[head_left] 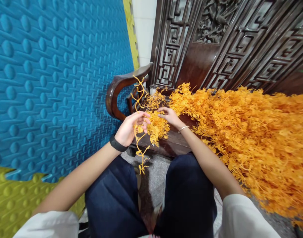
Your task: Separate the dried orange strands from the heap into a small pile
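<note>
My left hand (132, 128), with a black band at the wrist, has its fingers curled round an orange branching stem (139, 147). The stem sticks out above the hand and dangles below it. Beside it, my right hand (169, 116) is over a small heap of frilly yellow-orange pieces (158, 127) on the dark wooden seat (166, 145). Its thumb and fingers are apart, and the fingertips are close to the heap; I cannot tell whether they touch it. Behind the hands lies a loose bunch of thin orange stems (155, 100).
A large mound of frilly orange pieces (260, 132) spreads along the right. The bench has a curved wooden armrest (113, 96) and a carved back (198, 59). Blue foam matting (54, 82) rises at the left, with yellow matting (7, 191) below it.
</note>
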{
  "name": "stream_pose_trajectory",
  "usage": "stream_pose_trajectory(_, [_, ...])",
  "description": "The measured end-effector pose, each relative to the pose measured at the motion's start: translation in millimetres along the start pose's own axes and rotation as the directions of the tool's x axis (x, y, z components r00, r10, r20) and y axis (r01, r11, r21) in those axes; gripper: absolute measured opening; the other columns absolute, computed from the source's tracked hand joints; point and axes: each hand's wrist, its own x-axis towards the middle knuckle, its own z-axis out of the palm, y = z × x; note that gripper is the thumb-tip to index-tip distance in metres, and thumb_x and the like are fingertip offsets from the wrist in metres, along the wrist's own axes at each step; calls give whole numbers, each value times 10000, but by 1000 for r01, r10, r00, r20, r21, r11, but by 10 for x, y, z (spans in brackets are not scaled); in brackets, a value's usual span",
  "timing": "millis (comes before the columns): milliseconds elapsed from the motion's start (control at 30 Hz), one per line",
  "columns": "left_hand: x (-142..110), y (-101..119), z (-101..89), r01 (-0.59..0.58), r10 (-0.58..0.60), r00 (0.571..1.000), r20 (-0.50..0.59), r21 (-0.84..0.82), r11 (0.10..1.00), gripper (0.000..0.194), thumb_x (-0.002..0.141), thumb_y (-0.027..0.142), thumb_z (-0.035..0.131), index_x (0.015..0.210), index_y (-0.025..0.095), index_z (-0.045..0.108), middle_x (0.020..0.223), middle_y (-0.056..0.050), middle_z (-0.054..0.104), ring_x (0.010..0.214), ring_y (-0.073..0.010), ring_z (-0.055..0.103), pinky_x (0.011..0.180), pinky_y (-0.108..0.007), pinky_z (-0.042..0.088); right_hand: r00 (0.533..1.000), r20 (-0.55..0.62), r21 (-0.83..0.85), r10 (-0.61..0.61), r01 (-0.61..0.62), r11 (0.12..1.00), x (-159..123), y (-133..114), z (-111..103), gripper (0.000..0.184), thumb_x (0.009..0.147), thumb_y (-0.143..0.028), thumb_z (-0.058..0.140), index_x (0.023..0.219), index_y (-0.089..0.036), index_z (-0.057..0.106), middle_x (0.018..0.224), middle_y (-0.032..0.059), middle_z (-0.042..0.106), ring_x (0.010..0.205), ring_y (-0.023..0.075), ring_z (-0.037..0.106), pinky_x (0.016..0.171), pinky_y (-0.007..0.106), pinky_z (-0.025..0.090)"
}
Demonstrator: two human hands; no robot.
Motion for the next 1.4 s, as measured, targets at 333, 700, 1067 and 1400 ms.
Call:
stream_pose_trajectory(333, [30,-27,-35,-212,213,976,-55,28,977,177,800,316,549,762,157,616,711,-15,646,715,-117,612,737,-224,457,959,-232,347,-166,240,906,-321,-793,-122,205,819,-371,558,693,-228,633,700,-2,635,692,118,602,731,281,485])
stream_pose_trajectory(700, [21,-24,-18,-317,321,945,-62,68,946,156,850,284,509,839,183,628,821,-13,662,855,-130,619,781,-231,448,868,249,-298,-429,490,819,-758,-1255,36,294,809,-441,598,982,-226,699,463,-72,436,427,58,358,510,217,289])
stream_pose_trajectory(1067, [32,-28,-31,-332,338,938,-80,74,940,150,787,255,567,914,196,623,945,-19,684,950,-145,614,828,-262,442,842,249,-396,-478,539,743,-743,-1179,157,225,851,-320,568,1051,-225,611,567,-48,504,526,101,463,561,219,339])
stream_pose_trajectory(1400, [-39,-46,39,-283,289,957,-27,129,950,390,635,223,742,976,175,559,923,-11,621,875,-114,586,805,-229,444,863,-40,-69,-504,501,863,-706,-1210,178,296,776,-411,650,688,-212,449,728,-1,520,656,120,477,611,270,421])
